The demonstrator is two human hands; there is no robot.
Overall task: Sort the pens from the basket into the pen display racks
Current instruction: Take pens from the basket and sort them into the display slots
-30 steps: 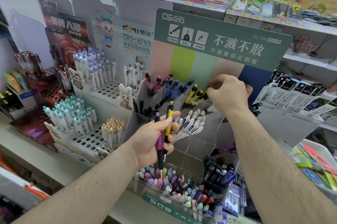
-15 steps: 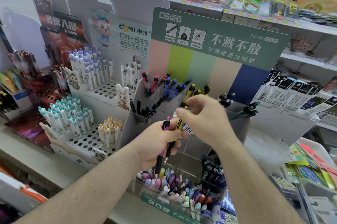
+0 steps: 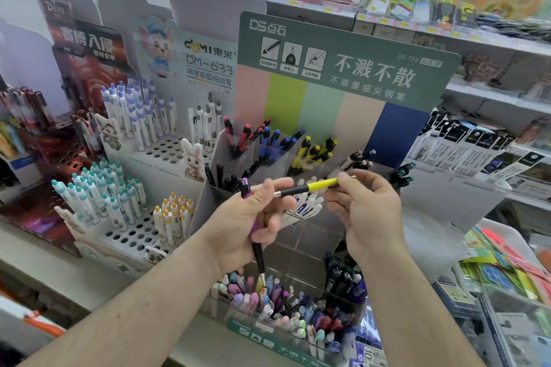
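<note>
My left hand [image 3: 247, 223] grips a purple pen [image 3: 258, 253] that points tip down, its purple cap above my fingers. A yellow pen [image 3: 316, 186] lies nearly level between both hands; my right hand [image 3: 368, 211] pinches its yellow end, and its black tip end reaches my left fingers. Both hands hover in front of the clear tiered pen rack [image 3: 301, 247]. The rack's top row holds red pens [image 3: 243, 135], blue pens [image 3: 275, 143] and yellow pens [image 3: 313, 154] in separate compartments. No basket is in view.
A green header board [image 3: 343, 62] rises behind the rack. White peg racks with capped pens [image 3: 131, 140] stand to the left. Pastel pens [image 3: 268, 298] and dark pens [image 3: 343, 277] fill the bottom compartments. Packaged goods [image 3: 477, 154] hang on the right, and shelves run behind.
My right hand came down from the top yellow compartment to my left hand and took the yellow pen's end. The pen swung from upright to nearly level.
</note>
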